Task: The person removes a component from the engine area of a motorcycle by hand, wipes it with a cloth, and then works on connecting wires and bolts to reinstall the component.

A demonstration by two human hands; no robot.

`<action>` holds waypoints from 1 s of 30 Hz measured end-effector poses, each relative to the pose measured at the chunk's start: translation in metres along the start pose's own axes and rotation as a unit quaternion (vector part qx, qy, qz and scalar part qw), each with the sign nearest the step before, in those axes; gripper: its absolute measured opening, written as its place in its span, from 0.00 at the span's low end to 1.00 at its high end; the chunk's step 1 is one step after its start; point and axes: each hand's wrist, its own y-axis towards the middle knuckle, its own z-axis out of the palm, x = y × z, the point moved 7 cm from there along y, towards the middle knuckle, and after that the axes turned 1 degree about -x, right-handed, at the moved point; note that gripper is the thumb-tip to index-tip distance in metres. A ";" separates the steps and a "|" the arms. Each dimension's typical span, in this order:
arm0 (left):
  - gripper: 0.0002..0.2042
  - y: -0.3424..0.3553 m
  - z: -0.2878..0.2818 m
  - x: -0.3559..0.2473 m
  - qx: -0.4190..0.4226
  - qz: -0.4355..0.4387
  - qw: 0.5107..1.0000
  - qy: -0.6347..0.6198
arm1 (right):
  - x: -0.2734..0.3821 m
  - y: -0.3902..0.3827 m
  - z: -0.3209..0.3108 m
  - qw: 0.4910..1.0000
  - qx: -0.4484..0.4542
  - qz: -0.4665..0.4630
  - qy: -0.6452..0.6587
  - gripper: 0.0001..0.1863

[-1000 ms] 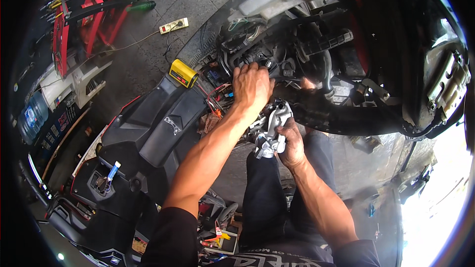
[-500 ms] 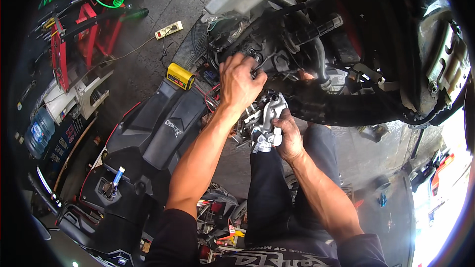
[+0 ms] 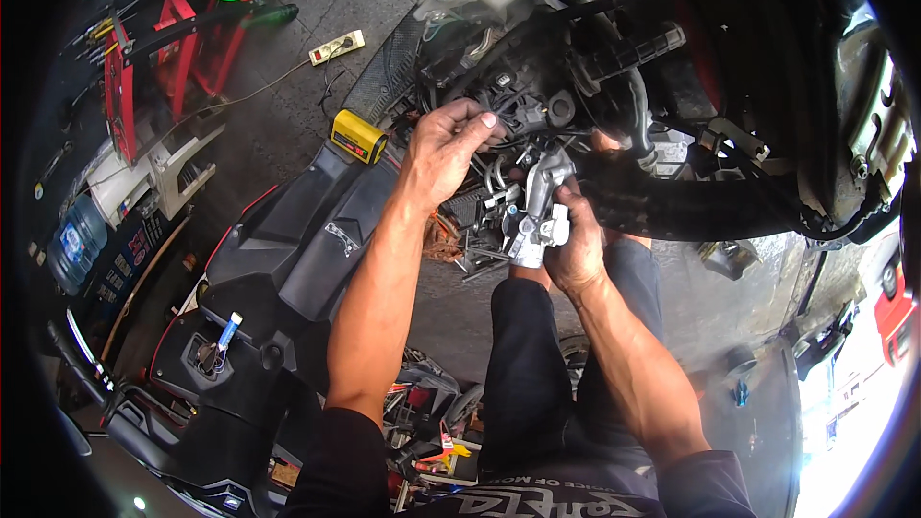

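Note:
My right hand (image 3: 582, 247) grips a silver throttle body (image 3: 539, 211) with a curved intake pipe, held upright just in front of the engine. Its thumb lies along the casting's side, and the other fingers are mostly hidden. Farther left, my left hand (image 3: 444, 151) is closed in a pinch at the engine bay, with thumb and fingertips among dark hoses and wires. What it pinches is too hidden to name. Close beyond its fingertips lies the grey engine (image 3: 549, 107) of a motor scooter with its body panels off.
Several metal tools (image 3: 487, 264) lie below my hands beside a brown rag (image 3: 442, 238). A black scooter seat (image 3: 331, 230) is at the left, with a yellow box-shaped device (image 3: 357, 137) on its end. A power strip (image 3: 337, 47) lies on the floor; a black tyre (image 3: 700, 206) is at the right.
My left hand has turned and drawn back slightly to the left, its thumb now showing. My right hand has raised the throttle body a little, up and to the right.

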 end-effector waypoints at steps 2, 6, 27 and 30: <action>0.12 0.000 0.003 0.003 -0.004 0.011 0.999 -0.038 | 0.001 0.005 0.002 0.999 0.021 0.027 -0.019 0.29; 0.13 -0.001 0.005 -0.005 0.001 0.027 0.997 -0.069 | 0.000 0.024 -0.010 0.987 -0.005 0.058 -0.147 0.28; 0.14 0.015 -0.003 0.010 -0.102 0.079 0.982 -0.137 | 0.051 0.032 0.016 0.961 -0.065 -0.050 -0.264 0.38; 0.13 0.008 -0.005 0.013 -0.119 0.074 0.984 -0.107 | 0.070 0.021 0.024 0.914 -0.054 -0.143 -0.376 0.37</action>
